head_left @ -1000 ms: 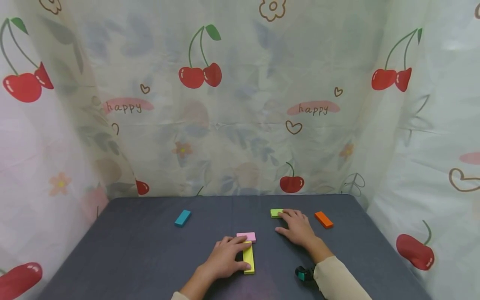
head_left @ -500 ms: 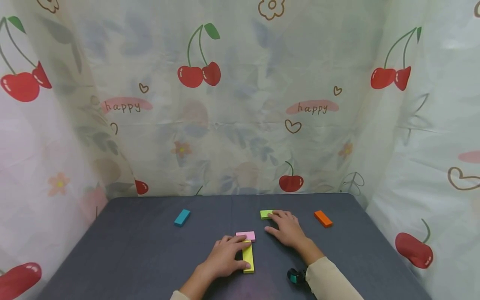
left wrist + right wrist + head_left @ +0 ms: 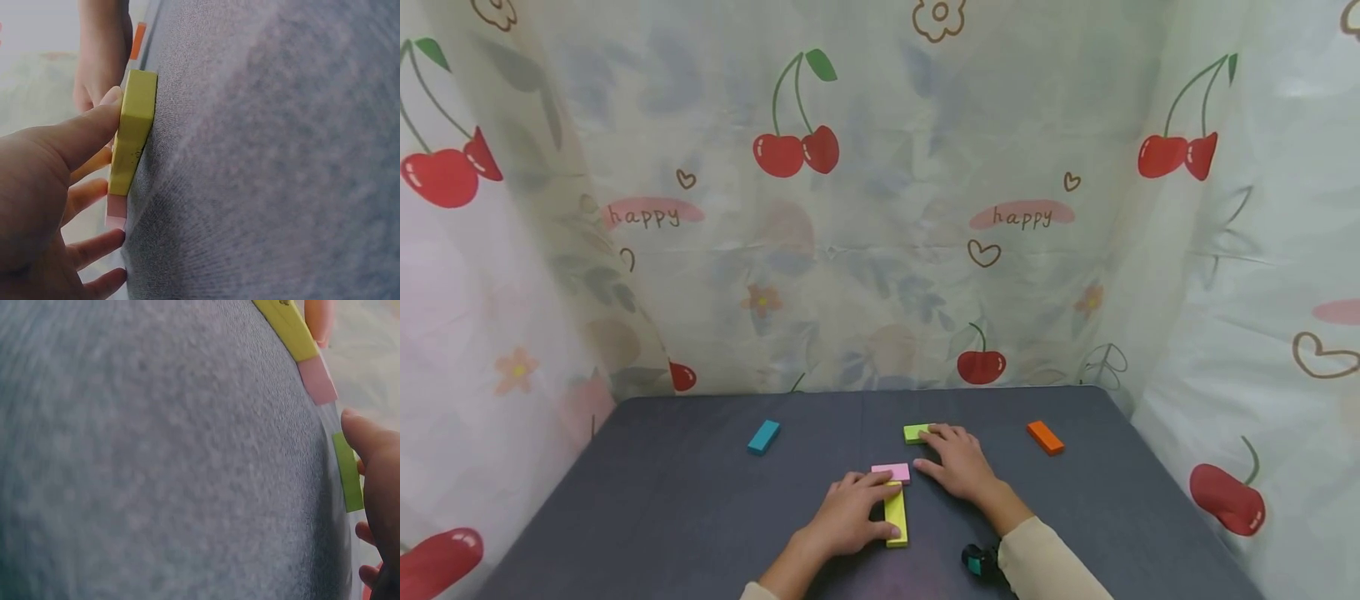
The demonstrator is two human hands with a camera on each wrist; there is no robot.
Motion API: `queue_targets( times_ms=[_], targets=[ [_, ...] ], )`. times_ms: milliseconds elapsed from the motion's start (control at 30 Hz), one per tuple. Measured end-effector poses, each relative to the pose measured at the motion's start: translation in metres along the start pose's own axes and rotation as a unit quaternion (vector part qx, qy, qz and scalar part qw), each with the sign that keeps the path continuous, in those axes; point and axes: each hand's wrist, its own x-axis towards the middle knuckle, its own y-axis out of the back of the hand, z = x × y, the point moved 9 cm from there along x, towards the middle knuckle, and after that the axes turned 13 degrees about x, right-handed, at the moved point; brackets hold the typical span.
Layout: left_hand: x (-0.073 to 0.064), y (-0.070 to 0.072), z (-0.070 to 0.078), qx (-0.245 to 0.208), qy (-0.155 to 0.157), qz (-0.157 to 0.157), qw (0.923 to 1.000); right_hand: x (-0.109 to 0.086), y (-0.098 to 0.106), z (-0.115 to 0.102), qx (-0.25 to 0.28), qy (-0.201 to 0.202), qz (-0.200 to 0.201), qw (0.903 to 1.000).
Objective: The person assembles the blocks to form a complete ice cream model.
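In the head view a yellow block (image 3: 896, 517) lies lengthwise on the dark table, its far end against a pink block (image 3: 891, 472) lying crosswise. My left hand (image 3: 850, 515) rests over the yellow block, thumb on its near part and index finger across its far end. The left wrist view shows the thumb (image 3: 94, 128) laid on the yellow block, the other fingers spread. Behind the pink block lies a light green block (image 3: 916, 433). My right hand (image 3: 958, 462) touches its right end with extended fingertips, the thumb held apart near the pink block.
A blue block (image 3: 763, 437) lies at the back left and an orange block (image 3: 1046, 437) at the back right. A black strapped device (image 3: 979, 560) sits by the right sleeve. Patterned curtains (image 3: 880, 208) enclose the table (image 3: 700, 500) at the back and sides.
My right hand has moved left, and the light green block has slid left with it, to behind the pink block. The left hand, yellow and pink blocks have stayed put.
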Motion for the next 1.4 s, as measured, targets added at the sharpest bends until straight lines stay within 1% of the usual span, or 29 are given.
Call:
queue_targets(
  times_ms=[167,367,567,800,1100,1233,1400],
  targets=[
    [0.001,-0.001,-0.001,-0.004,0.001,-0.001,1.0,0.0,-0.001,-0.005,0.0,0.01,0.004,0.9999],
    [0.002,-0.004,-0.002,-0.004,0.004,-0.003,1.0,0.001,-0.003,-0.008,0.001,-0.003,0.01,0.9999],
    [0.004,-0.006,-0.003,-0.005,0.007,-0.006,0.9999,0.003,-0.005,-0.008,-0.007,-0.004,0.014,0.9999],
    [0.003,-0.006,-0.002,-0.006,0.003,-0.003,1.0,0.002,-0.004,-0.011,-0.004,-0.007,0.01,0.9999],
    [0.004,-0.005,-0.004,-0.009,0.006,-0.007,0.9999,0.0,-0.005,-0.023,0.005,0.01,-0.01,0.9999],
    [0.003,-0.005,-0.003,-0.007,0.005,-0.006,0.9999,-0.001,-0.008,-0.029,0.018,0.024,-0.008,0.9995],
    [0.001,-0.002,-0.002,-0.006,-0.001,0.004,1.0,-0.002,-0.011,-0.037,0.035,0.048,-0.005,0.9982]
  ],
)
